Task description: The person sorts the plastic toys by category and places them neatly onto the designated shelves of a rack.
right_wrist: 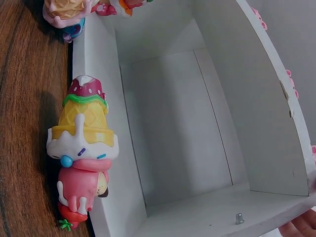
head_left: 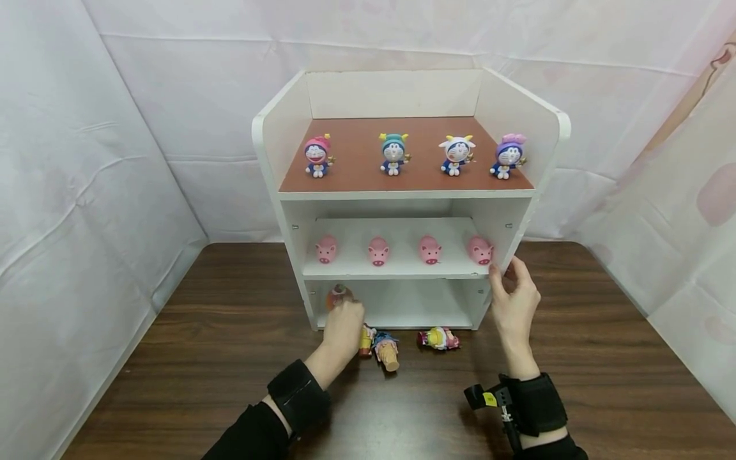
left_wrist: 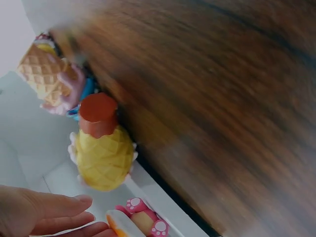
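A white three-tier toy shelf [head_left: 391, 195] stands on the wooden table. My left hand [head_left: 344, 322] reaches to the left end of its bottom tier, beside a small figurine [head_left: 339, 295]. In the left wrist view this figurine [left_wrist: 143, 223] shows pink paws and an orange-and-white part, with my straight fingertips right at its side. My right hand [head_left: 514, 303] grips the front edge of the right side panel, thumb inside and fingers outside. Three ice-cream-cone figurines lie before the shelf: a yellow one [left_wrist: 104, 155], a waffle-coloured one [head_left: 387, 353] and a yellow-and-pink one [head_left: 439, 338].
Several blue cat figurines [head_left: 393, 154] stand in a row on the brown top tier. Several pink pigs [head_left: 378, 251] line the middle tier. White cloth [head_left: 92, 160] hangs behind and at both sides of the table [head_left: 230, 319].
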Action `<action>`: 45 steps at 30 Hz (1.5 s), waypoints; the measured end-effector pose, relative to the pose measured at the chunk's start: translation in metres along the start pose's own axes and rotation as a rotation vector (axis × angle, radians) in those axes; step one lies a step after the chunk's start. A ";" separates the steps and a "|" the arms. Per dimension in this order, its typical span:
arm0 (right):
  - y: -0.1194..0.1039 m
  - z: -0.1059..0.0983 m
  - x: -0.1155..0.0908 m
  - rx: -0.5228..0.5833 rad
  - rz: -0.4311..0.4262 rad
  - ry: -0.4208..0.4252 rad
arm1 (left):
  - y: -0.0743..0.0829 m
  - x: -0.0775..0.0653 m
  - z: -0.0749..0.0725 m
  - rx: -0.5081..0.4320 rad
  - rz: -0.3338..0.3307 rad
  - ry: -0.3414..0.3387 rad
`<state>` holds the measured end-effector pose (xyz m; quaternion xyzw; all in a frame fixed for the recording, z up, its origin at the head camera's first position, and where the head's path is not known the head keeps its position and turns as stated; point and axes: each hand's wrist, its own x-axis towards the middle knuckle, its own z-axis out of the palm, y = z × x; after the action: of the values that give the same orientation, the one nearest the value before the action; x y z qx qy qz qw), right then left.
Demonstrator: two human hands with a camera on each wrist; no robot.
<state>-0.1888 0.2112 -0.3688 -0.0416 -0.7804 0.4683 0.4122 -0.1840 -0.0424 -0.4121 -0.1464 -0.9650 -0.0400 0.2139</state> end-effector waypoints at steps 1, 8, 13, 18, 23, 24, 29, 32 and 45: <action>0.000 0.000 0.000 0.001 0.000 -0.001 | -0.001 0.000 -0.001 -0.013 -0.010 -0.006; 0.000 0.000 0.000 -0.022 -0.003 0.013 | -0.004 -0.001 -0.007 -0.006 -0.027 -0.022; 0.000 0.001 0.000 -0.026 -0.003 0.013 | -0.006 -0.002 -0.007 -0.001 -0.007 -0.009; 0.000 0.001 0.000 -0.024 0.002 0.012 | -0.009 -0.003 -0.006 0.009 0.021 0.025; 0.000 0.001 0.000 -0.022 0.006 0.010 | -0.012 -0.003 -0.005 0.030 0.046 0.041; 0.001 0.001 0.000 -0.023 0.006 0.010 | -0.012 -0.002 -0.005 0.032 0.049 0.043; 0.001 0.001 -0.001 -0.026 0.001 0.011 | -0.013 -0.002 -0.003 0.032 0.049 0.044; 0.001 0.001 -0.001 -0.021 0.002 0.010 | -0.015 0.000 0.000 0.037 0.038 0.039; 0.001 0.001 0.000 -0.003 0.006 0.010 | -0.022 0.008 0.004 -0.080 -0.062 0.051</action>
<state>-0.1891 0.2110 -0.3697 -0.0469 -0.7788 0.4683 0.4147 -0.1994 -0.0604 -0.4125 -0.1239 -0.9609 -0.0891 0.2308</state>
